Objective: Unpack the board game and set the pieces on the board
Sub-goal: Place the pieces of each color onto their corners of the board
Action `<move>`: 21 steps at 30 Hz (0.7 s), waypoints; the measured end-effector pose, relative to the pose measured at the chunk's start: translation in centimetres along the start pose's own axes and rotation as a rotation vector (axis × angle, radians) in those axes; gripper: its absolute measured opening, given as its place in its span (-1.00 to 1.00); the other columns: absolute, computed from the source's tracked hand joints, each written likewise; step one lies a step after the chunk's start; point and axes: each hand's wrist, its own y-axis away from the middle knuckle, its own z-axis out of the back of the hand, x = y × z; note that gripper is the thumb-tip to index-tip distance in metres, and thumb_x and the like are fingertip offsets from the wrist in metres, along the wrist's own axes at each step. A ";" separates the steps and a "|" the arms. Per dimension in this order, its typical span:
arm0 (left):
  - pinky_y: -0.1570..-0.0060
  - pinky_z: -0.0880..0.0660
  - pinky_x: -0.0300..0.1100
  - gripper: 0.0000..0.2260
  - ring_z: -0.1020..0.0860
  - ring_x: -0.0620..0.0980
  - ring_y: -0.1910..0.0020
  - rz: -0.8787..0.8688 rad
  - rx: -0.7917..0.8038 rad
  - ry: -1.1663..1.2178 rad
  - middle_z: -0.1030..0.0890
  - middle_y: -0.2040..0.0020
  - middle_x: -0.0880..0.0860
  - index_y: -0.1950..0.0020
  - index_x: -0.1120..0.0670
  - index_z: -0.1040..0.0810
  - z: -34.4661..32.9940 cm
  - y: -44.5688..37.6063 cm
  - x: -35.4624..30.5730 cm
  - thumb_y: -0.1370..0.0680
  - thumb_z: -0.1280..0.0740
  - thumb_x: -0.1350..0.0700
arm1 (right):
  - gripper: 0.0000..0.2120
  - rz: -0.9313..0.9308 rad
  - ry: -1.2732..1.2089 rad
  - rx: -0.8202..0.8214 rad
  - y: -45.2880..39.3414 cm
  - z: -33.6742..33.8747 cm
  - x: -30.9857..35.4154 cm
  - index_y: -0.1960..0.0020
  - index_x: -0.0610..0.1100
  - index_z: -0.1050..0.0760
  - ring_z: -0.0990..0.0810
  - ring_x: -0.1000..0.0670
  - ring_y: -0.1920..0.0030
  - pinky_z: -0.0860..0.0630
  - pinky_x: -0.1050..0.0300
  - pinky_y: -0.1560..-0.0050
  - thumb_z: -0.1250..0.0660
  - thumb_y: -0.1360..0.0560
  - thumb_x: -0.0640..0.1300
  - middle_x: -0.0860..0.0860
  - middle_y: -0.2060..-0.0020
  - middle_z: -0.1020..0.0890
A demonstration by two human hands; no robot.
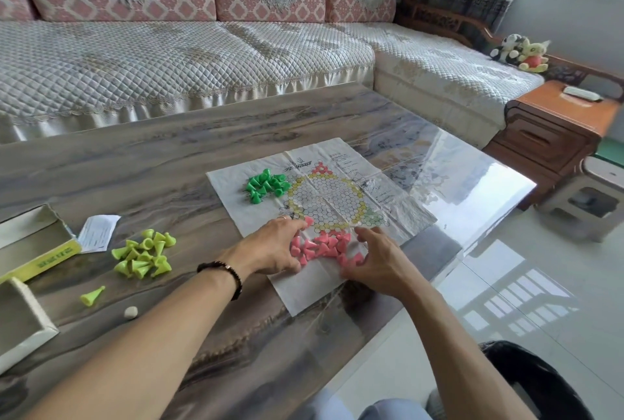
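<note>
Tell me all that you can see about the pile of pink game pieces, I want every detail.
The pink pieces are small cone-shaped pawns, plastic by their look, in one loose heap. Most lie tipped on their sides. The heap sits on the near part of the paper board, just below its printed hexagon field. The left hand and the right hand flank the heap, fingers touching its outer pieces. Whether any piece is pinched cannot be told.
</note>
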 end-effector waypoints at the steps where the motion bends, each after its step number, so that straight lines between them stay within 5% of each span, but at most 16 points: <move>1: 0.34 -0.37 -0.39 -0.34 -0.45 -0.18 0.26 -0.003 -0.003 0.027 -0.45 0.04 0.00 -0.46 0.12 -0.34 -0.1 -0.3 -0.3 -0.42 -0.50 0.26 | -0.38 0.005 0.017 0.011 -0.3 -0.1 0.2 -0.34 -0.11 -0.36 -0.46 0.00 -0.02 -0.38 0.20 0.06 -0.46 -0.34 -0.02 0.03 -0.07 -0.41; 4: 0.27 -0.40 -0.41 -0.51 -0.46 -0.19 0.22 -0.043 -0.037 -0.001 -0.51 -0.07 0.03 -0.31 0.05 -0.45 -0.5 -1.1 -1.0 -0.43 -0.46 0.28 | -0.63 0.036 0.028 0.004 -1.1 -0.5 0.6 -0.08 -0.07 -0.45 -0.44 -0.02 0.02 -0.37 0.18 0.16 -0.45 -0.33 -0.06 0.07 0.04 -0.40; 8: 0.20 -0.49 -0.40 -0.20 -0.60 -0.04 -0.01 -0.032 -0.041 0.067 -0.34 -0.35 0.11 -0.52 0.08 -0.23 0.0 -1.6 -0.7 -0.37 -0.54 0.27 | -0.34 0.023 0.020 -0.007 -2.0 -0.5 0.2 -0.37 -0.13 -0.35 -0.44 0.00 -0.01 -0.40 0.14 0.02 -0.47 -0.33 -0.01 0.03 -0.05 -0.39; 11: 0.13 -0.57 -0.27 -0.03 -0.57 0.14 -0.16 0.046 0.055 0.129 -0.26 -0.44 0.16 -0.58 0.08 -0.08 0.8 -2.5 -0.6 -0.32 -0.58 0.30 | -0.38 0.020 0.012 0.003 -2.5 -0.3 0.0 -0.34 -0.14 -0.39 -0.45 0.00 0.01 -0.43 0.12 0.00 -0.48 -0.34 -0.02 0.02 -0.05 -0.40; 14: 0.32 -0.52 -0.37 -0.28 -0.60 -0.05 0.07 0.042 0.166 0.210 -0.49 -0.21 0.13 -0.43 0.11 -0.34 1.2 -3.5 -1.4 -0.35 -0.51 0.42 | -0.41 0.031 -0.003 -0.013 -2.7 -0.6 -0.1 -0.32 -0.12 -0.44 -0.44 0.02 0.01 -0.42 0.14 0.00 -0.49 -0.34 0.00 0.04 -0.03 -0.40; 17: 0.36 -0.47 -0.43 -0.51 -0.49 -0.18 0.32 0.007 0.167 0.178 -0.48 0.07 0.01 -0.23 0.10 -0.48 0.6 -3.9 -1.5 -0.37 -0.49 0.42 | -0.36 0.034 -0.039 -0.009 -2.7 -0.6 -0.3 -0.34 -0.10 -0.44 -0.47 0.03 0.04 -0.41 0.17 0.06 -0.51 -0.31 0.02 0.06 -0.01 -0.40; 21: 0.28 -0.51 -0.38 -0.58 -0.53 -0.31 0.39 -0.048 0.114 0.097 -0.59 -0.03 0.15 -0.15 0.15 -0.54 0.2 -3.6 -0.5 -0.35 -0.53 0.35 | -0.40 0.052 -0.054 0.014 -2.0 -0.3 -0.9 -0.31 -0.06 -0.46 -0.51 0.02 0.13 -0.52 0.09 0.09 -0.51 -0.30 -0.05 0.07 -0.01 -0.40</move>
